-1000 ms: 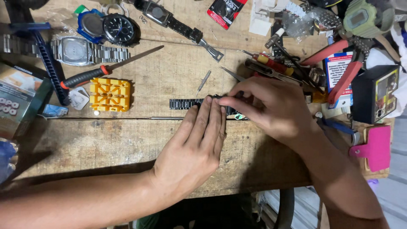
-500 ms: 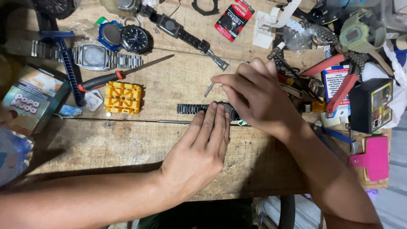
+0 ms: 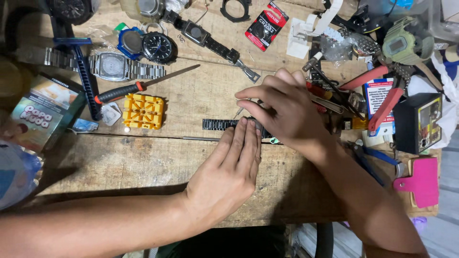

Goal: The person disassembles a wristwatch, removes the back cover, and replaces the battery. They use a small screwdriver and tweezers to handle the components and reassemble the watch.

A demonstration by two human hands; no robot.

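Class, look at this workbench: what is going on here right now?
A person works on a dark metal watch bracelet lying flat on a cluttered wooden bench. The left hand lies flat, fingertips pressing the bracelet down. The right hand is cupped over its other end, pinching there; what it grips is hidden. A yellow plastic block and a red-handled screwdriver lie untouched to the left.

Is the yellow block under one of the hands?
No, the yellow block lies bare on the wooden bench, left of both hands, which rest on the black watch band.
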